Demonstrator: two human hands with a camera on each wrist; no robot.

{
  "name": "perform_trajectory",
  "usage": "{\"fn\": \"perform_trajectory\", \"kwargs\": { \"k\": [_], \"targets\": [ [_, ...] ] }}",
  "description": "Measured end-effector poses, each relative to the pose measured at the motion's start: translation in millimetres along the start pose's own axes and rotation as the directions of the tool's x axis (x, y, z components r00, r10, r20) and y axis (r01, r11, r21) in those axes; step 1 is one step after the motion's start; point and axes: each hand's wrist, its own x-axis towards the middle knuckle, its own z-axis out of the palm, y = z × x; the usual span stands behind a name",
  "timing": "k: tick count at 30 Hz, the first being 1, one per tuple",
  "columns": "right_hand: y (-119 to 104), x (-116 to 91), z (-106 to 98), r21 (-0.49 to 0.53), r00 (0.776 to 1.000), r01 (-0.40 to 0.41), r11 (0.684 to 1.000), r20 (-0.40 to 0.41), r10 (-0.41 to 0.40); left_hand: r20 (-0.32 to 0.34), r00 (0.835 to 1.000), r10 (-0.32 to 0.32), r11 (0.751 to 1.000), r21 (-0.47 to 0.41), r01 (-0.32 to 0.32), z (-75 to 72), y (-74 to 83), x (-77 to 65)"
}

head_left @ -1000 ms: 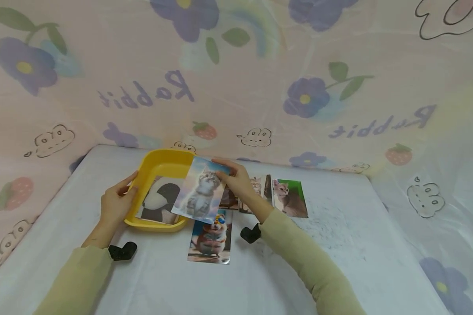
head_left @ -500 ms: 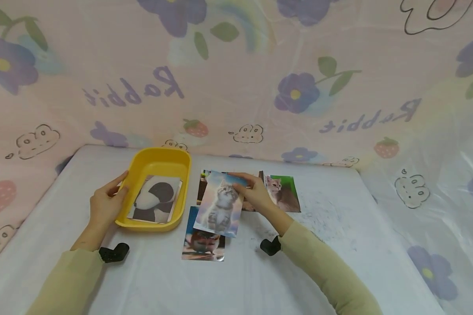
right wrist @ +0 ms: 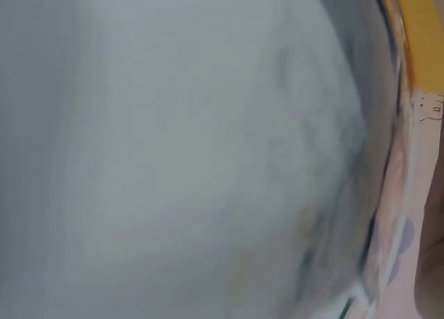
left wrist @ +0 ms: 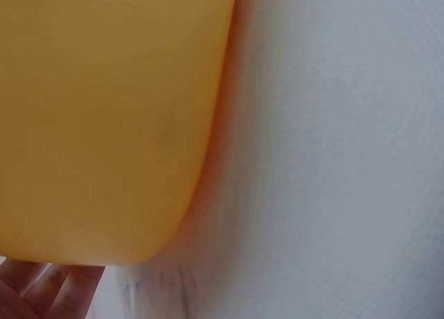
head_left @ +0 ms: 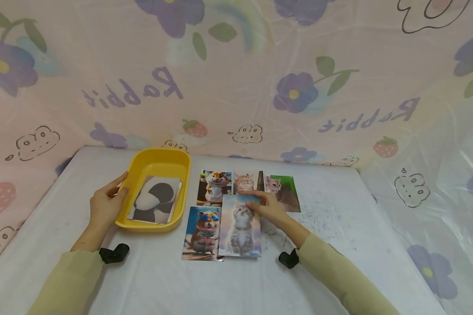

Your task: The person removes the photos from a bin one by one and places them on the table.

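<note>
My left hand (head_left: 107,203) grips the left rim of a yellow tray (head_left: 159,168); in the left wrist view its fingers (left wrist: 52,291) show beyond the tray's wall (left wrist: 104,125). Inside the tray lie a panda photo card (head_left: 155,201) and at least one more card beneath it. My right hand (head_left: 273,213) pinches a kitten photo card (head_left: 239,232) by its upper right, thumb on the picture. That card stands right beside a card of a hamster in sunglasses (head_left: 201,236), overlapping its edge. The right wrist view is mostly blurred.
Behind the kitten card lie a hamster card (head_left: 214,184), an orange cat card (head_left: 243,179) partly covered, and a cat card with a green background (head_left: 287,197). All rest on a white-covered table (head_left: 331,262). A printed curtain (head_left: 228,96) hangs behind.
The kitten card has moved in my right hand from over the tray's edge, rightward and toward me, to beside the sunglasses hamster card. That hamster card now shows almost fully. My left hand stays on the tray.
</note>
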Motion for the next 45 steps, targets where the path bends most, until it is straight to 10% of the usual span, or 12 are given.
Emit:
{"fn": "perform_trajectory", "kwargs": {
  "k": [19,40,45],
  "targets": [
    [21.5,-19.2,-3.2,-0.26,0.999,0.033,0.965,0.015,-0.031,0.0,1.0,-0.024,1.0,-0.001,0.024,0.6,1.2,0.4],
    [2.2,-31.2,21.9,-0.738,0.951,0.071,0.671,-0.154,-0.27,-0.013,1.0,0.0,1.0,-0.011,0.0,0.7,-1.1,0.8],
    [-0.9,-30.2,19.7,-0.743,0.944,0.066,0.666,-0.169,-0.283,-0.004,1.0,-0.004,1.0,-0.012,0.004,0.6,-1.8,1.4]
  ]
}}
